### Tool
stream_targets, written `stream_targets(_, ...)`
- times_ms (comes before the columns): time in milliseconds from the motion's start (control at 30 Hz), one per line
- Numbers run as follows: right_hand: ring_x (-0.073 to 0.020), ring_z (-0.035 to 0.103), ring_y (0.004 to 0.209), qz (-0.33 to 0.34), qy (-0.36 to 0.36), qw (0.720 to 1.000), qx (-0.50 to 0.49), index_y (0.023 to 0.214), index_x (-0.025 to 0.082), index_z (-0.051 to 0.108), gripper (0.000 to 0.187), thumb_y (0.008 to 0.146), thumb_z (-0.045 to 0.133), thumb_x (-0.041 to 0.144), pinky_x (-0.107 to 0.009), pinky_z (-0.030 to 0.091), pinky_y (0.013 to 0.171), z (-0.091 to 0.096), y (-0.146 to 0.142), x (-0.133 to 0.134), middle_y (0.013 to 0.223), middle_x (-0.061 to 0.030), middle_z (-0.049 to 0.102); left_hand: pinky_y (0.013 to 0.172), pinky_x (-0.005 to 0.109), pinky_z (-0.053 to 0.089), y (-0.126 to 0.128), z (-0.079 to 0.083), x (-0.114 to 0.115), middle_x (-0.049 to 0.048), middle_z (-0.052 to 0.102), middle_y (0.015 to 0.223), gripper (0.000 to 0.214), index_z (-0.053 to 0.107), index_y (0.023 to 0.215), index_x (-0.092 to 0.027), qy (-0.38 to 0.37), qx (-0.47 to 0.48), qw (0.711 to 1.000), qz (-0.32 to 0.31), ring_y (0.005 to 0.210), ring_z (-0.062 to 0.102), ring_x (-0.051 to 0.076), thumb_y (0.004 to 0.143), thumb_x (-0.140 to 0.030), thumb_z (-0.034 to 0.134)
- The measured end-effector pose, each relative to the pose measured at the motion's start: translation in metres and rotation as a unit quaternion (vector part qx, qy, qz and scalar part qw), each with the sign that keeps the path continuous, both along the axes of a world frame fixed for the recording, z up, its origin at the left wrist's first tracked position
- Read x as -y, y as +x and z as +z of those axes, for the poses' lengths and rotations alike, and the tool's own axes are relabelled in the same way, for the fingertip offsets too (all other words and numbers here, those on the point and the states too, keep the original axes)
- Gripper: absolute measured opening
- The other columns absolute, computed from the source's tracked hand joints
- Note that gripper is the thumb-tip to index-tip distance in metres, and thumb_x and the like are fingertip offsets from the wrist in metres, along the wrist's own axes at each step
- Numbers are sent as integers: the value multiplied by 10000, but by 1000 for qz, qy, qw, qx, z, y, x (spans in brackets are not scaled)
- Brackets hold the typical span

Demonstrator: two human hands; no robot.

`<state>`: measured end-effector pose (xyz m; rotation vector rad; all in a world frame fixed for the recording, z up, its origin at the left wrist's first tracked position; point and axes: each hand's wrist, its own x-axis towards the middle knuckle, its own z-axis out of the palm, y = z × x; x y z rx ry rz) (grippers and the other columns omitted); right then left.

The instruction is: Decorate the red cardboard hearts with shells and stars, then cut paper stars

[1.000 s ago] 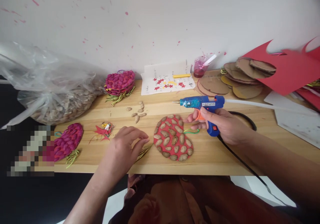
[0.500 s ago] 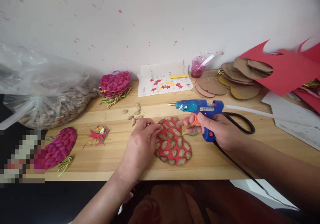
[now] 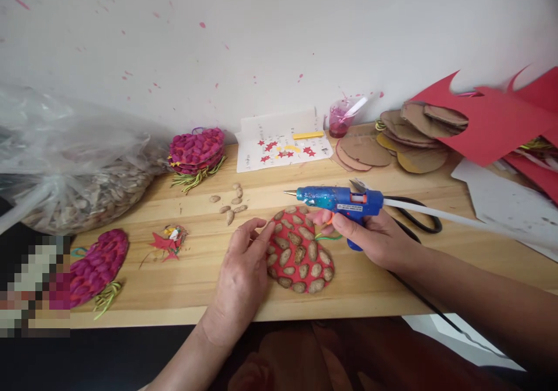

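Note:
My right hand (image 3: pixel 381 240) grips a blue hot glue gun (image 3: pixel 329 196), with a white glue stick (image 3: pixel 418 208) in its back end and its metal nozzle pointing left. Below the nozzle, a red gourd-shaped piece (image 3: pixel 293 272) lies flat on the table, covered with peanuts in the shell (image 3: pixel 299 255). At its left edge is my left hand (image 3: pixel 244 263), fingers slightly apart and thumb against the edge; I see nothing held between them. A green string loop (image 3: pixel 329 237) sticks out at the piece's right. Several loose peanuts (image 3: pixel 229 216) lie beyond my left hand.
Left stand a plastic bag of peanuts (image 3: pixel 117 190) and magenta decorated pieces (image 3: pixel 102 263), near red paper scraps (image 3: pixel 168 243). At the back are paper with stars (image 3: pixel 283 155), a cup (image 3: pixel 340 121) and cardboard shapes (image 3: pixel 364 151). A metal tip (image 3: pixel 357 185) shows behind the gun; its black cord (image 3: pixel 429 222) loops right.
My left fingers have loosened from a pinch over the piece and drawn back to its left edge. The glue gun has moved left and slightly lower. The view has shifted slightly.

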<state>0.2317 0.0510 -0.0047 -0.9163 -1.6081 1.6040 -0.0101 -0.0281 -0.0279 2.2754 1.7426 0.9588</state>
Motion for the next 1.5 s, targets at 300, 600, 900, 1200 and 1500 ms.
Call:
stream_targets(300,-242,680,1001,-12,-20,1000,-1,973,310,735,155,912,645,420,-382,589,888,-4,-3,0,986,-8,728,868,325,575,-2,-7,0,110,543,1275,519,592,1326,-210,8,-23,1000,-3,955,588,162,898,13,401)
stream_targets(600,-249,705,975,-31,-12,999,6,948,307,761,175,902,655,438,-403,589,866,-2,-5,-1,1033,-12,755,882,353,571,-5,-21,2,114,527,1322,589,541,1385,-243,8,-64,998,-2,995,577,185,872,21,426)
stream_targets(900,-238,700,952,-38,-8,999,11,915,295,745,181,898,655,451,-383,581,872,-4,-7,1,964,-11,748,917,361,561,-5,-19,4,116,535,1341,588,497,1422,-237,14,-112,994,-12,1095,579,217,889,4,435)
stream_targets(1200,-238,700,954,-48,-11,999,18,929,270,722,217,908,639,469,-384,582,874,-4,-9,4,971,-18,739,925,389,578,-4,-17,4,121,520,1375,522,495,1409,-244,16,-128,991,-15,1130,578,226,930,-44,444)
stream_targets(1500,-222,703,920,-49,-7,999,8,967,253,699,261,913,629,499,-398,585,887,-9,-9,3,966,-22,734,924,388,584,-5,-16,3,136,486,1432,547,505,1404,-218,22,-138,990,-29,1200,556,246,908,-3,423)
